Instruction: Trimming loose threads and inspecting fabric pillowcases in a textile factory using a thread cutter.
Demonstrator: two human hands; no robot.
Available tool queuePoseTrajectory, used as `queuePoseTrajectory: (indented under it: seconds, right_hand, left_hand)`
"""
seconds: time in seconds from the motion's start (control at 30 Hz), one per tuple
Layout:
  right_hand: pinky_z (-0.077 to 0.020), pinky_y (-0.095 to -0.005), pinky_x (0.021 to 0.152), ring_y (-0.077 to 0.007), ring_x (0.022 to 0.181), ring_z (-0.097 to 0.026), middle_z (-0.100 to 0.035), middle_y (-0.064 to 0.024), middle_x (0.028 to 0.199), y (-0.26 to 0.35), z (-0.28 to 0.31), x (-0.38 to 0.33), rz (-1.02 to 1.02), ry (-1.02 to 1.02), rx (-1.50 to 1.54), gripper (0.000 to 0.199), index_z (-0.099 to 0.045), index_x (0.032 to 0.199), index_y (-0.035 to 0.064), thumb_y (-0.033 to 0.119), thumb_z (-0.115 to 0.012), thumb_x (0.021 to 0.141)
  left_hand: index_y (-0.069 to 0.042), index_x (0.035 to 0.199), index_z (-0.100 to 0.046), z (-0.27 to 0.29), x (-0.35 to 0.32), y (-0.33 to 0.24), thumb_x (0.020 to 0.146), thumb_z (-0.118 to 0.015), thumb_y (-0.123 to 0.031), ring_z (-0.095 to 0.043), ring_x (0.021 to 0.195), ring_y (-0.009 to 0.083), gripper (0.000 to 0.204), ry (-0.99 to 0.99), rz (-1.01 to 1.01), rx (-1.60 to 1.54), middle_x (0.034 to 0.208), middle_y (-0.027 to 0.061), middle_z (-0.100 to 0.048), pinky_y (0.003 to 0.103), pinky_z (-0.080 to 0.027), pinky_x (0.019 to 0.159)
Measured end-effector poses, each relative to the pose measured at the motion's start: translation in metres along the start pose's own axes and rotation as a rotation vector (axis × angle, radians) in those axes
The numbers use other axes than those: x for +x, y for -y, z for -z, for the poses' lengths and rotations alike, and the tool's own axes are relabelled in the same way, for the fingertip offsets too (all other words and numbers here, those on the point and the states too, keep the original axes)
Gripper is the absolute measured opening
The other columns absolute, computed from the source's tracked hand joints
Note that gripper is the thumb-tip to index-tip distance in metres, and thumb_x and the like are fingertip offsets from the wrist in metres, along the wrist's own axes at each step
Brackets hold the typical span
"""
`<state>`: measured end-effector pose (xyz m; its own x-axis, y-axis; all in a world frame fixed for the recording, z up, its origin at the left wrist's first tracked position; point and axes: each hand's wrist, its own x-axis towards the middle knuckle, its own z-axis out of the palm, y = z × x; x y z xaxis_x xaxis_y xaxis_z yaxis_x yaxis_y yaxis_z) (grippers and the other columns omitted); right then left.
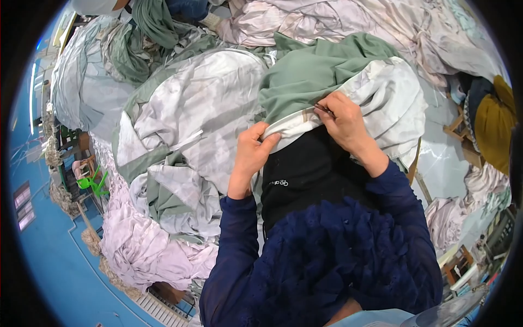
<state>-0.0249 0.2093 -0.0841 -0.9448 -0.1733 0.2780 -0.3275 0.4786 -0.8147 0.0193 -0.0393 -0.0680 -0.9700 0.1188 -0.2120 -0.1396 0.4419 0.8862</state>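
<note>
A white and sage-green bed cover (348, 82) lies bunched over my lap. My left hand (251, 155) pinches the cover's white hem, thumb on top. My right hand (344, 121) rests on the same hem a little to the right and holds small metal snips (323, 109) against the seam. Both arms wear dark blue sleeves. Beneath the hem my black trousers (305, 174) show.
Heaps of white, green and pale pink sheets (190, 103) fill the space ahead and to the left. Another person sits at the top left, partly hidden by cloth. Mustard fabric (493, 128) and wooden frames (455, 128) stand at right. A blue floor (49, 261) lies lower left.
</note>
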Motion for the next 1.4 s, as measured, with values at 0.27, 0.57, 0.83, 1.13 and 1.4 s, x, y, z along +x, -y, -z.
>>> queuePoseTrajectory:
  seconds: [0.27, 0.57, 0.83, 1.13, 1.4]
  right_hand:
    - [-0.0361, -0.0205, 0.050, -0.0053, 0.057, -0.050, -0.056, 0.0016, 0.070, -0.018, 0.047, 0.004, -0.383, -0.222, 0.517, 0.010, -0.063, 0.089, 0.0018, 0.010, -0.063, 0.094]
    - [-0.0243, -0.0162, 0.042, -0.0044, 0.063, -0.040, -0.042, 0.0009, 0.081, -0.046, 0.184, -0.053, -0.377, -0.705, 1.069, 0.015, -0.048, 0.089, 0.0052, 0.013, -0.057, 0.097]
    - [-0.0277, -0.0190, 0.041, -0.0049, 0.054, -0.043, -0.054, 0.0001, 0.070, -0.171, 0.289, -0.290, -0.892, -0.919, 0.334, 0.017, -0.057, 0.082, 0.0062, 0.017, -0.063, 0.094]
    - [-0.0445, -0.0306, 0.050, -0.0153, 0.051, -0.057, -0.065, -0.0091, 0.069, -0.215, 0.262, -0.395, -1.332, -0.328, -0.600, 0.046, -0.065, 0.108, 0.0008, 0.039, -0.070, 0.082]
    - [-0.0522, -0.0278, 0.078, -0.0146, 0.094, -0.064, -0.062, -0.0131, 0.122, -0.115, 0.228, -0.212, -0.620, -0.605, -0.463, 0.047, -0.052, 0.134, 0.0004, 0.009, -0.066, 0.091]
  left_hand:
    - [-0.001, 0.083, -0.063, -0.002, -0.002, 0.011, 0.086, -0.068, -0.009, -0.043, 0.064, 0.0027, 0.010, -0.018, 0.102, -0.271, 0.069, -0.0060, -0.052, 0.022, -0.035, 0.055]
    - [0.000, 0.086, -0.065, 0.004, -0.004, 0.013, 0.086, -0.069, -0.010, -0.044, 0.064, 0.0018, 0.010, -0.030, 0.129, -0.269, 0.071, -0.0065, -0.054, 0.021, -0.035, 0.056]
    - [-0.001, 0.087, -0.066, 0.007, 0.000, 0.000, 0.088, -0.069, -0.013, -0.045, 0.066, 0.0023, 0.013, -0.026, 0.172, -0.254, 0.073, -0.0064, -0.055, 0.020, -0.035, 0.058]
    - [0.000, 0.089, -0.066, -0.002, 0.013, -0.028, 0.084, -0.071, -0.011, -0.050, 0.068, 0.0043, 0.013, 0.027, 0.062, -0.157, 0.075, -0.0026, -0.060, 0.021, -0.040, 0.060]
    - [-0.002, 0.097, -0.069, -0.015, 0.000, -0.043, 0.074, -0.075, -0.001, -0.062, 0.074, 0.0163, 0.024, -0.147, -0.351, 0.127, 0.091, 0.0084, -0.065, 0.028, -0.049, 0.066]
